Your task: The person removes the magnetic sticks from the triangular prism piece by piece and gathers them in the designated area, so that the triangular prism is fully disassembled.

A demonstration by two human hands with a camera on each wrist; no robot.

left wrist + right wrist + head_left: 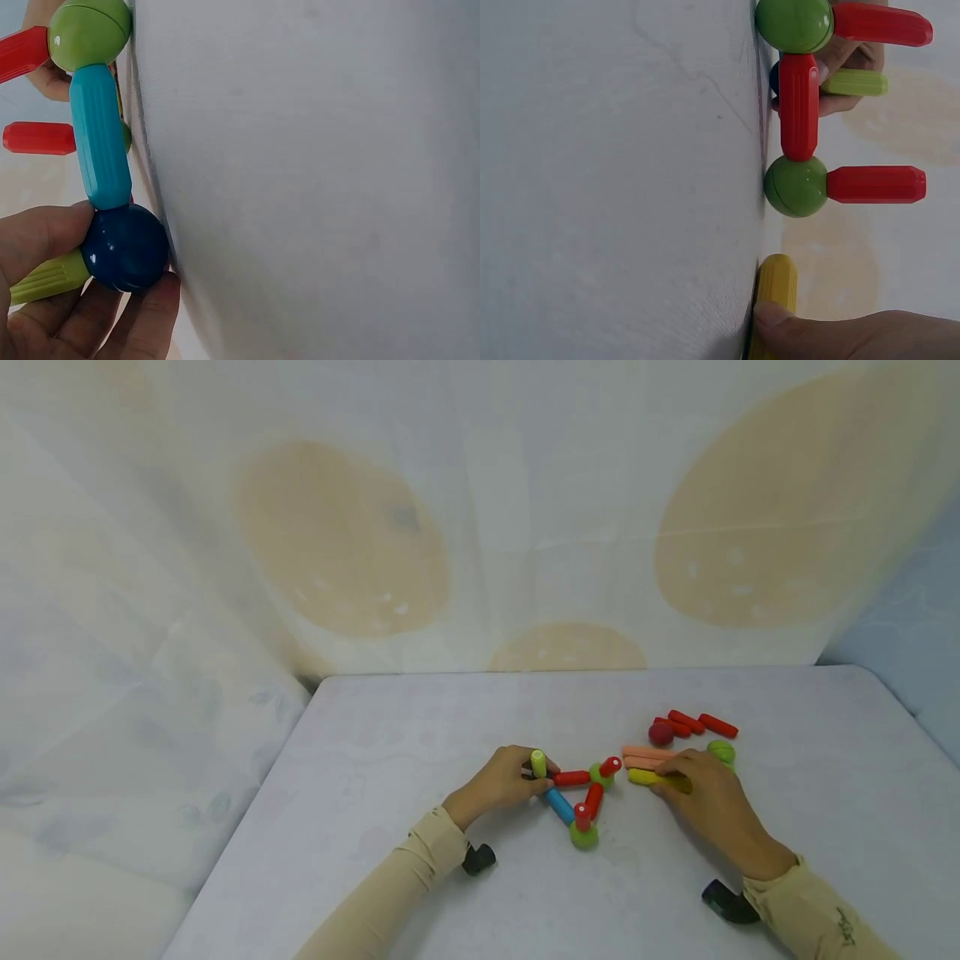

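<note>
A toy frame of sticks and balls lies on the white table [390,760]. My left hand [527,774] pinches its dark blue ball [124,247], which carries an upright lime stick [538,763] and a light blue stick [558,806]. The blue stick runs to a green ball [583,836]; red sticks [572,778] link a second green ball [600,775]. Each green ball bears an upright red stick [875,184]. To the right, my right hand [673,778] grips a yellow stick [645,777] lying flat on the table, one fingertip [780,319] against its side.
Behind the right hand lie two peach sticks [647,752], a red ball [661,733], three red sticks [717,725] and a green ball [722,751]. A pale patterned cloth hangs behind the table. The table's left edge runs diagonally past my left forearm.
</note>
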